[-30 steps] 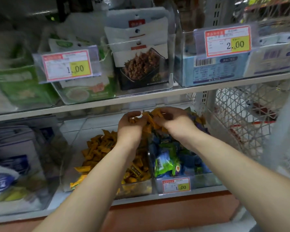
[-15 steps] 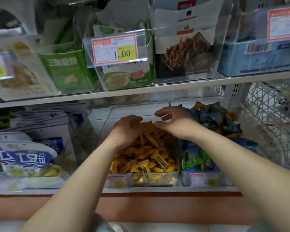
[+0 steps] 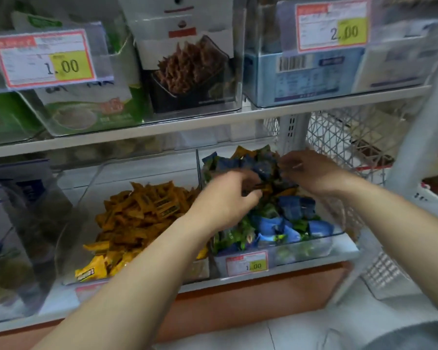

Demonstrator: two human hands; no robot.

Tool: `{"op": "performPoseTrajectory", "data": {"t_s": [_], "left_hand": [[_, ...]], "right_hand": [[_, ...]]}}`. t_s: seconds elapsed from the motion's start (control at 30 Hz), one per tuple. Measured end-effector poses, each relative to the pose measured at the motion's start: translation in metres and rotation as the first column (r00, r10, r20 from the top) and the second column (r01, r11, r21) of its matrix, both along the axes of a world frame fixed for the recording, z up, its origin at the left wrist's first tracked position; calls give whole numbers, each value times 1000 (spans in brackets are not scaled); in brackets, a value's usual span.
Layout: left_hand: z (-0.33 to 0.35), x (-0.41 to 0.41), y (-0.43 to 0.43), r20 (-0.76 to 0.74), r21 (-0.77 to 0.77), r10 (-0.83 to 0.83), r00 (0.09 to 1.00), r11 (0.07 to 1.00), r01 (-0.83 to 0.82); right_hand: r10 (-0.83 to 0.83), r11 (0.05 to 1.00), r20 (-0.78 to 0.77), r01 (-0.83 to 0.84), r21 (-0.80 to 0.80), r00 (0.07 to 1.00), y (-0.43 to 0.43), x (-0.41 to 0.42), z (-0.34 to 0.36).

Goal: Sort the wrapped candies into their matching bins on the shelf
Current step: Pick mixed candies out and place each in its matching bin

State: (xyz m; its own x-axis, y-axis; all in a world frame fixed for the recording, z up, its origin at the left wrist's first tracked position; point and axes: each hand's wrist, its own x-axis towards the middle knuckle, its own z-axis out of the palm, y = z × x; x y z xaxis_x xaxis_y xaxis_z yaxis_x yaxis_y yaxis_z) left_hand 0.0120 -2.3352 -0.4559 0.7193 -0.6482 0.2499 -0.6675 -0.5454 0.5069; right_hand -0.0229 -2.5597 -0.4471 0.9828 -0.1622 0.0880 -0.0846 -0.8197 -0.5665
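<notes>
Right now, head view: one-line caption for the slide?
Sorting: left hand and right hand reach into the clear bin of blue and green candies with orange strays, beside the orange candy bin.

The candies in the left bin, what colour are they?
The candies are orange-yellow; the head view shows them.

Price tag (image 3: 46,58), snack pouch (image 3: 187,59), blue box (image 3: 296,77) above; mesh rack (image 3: 339,137) right.

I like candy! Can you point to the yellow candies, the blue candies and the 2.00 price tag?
yellow candies (image 3: 142,213): head view, middle of the pile.
blue candies (image 3: 269,227): head view, one front wrapper.
2.00 price tag (image 3: 333,27): head view, centre of the label.
</notes>
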Motion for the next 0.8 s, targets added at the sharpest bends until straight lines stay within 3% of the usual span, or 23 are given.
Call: {"op": "performPoseTrajectory", "data": {"t_s": [0.1, 0.23, 0.37, 0.57, 0.8], "left_hand": [[-10, 7, -39, -9, 148, -11, 1000, 989, 12], [-23, 26, -69, -44, 224, 123, 991, 968, -110], [-31, 37, -68, -44, 230, 134, 990, 966, -121], [-31, 42, -62, -106, 351, 71, 992, 936, -30], [-24, 34, -51, -216, -101, 155, 964, 978, -180]], "right_hand": [[72, 985, -91, -85, -149, 993, 4, -1, -6], [87, 954, -254, -154, -258, 963, 10, 4, -14], [149, 954, -425, -243, -176, 893, 12, 10, -20], [117, 950, -458, -234, -208, 881, 10, 9, -23], [20, 974, -236, -72, -213, 971, 9, -2, -10]]}}
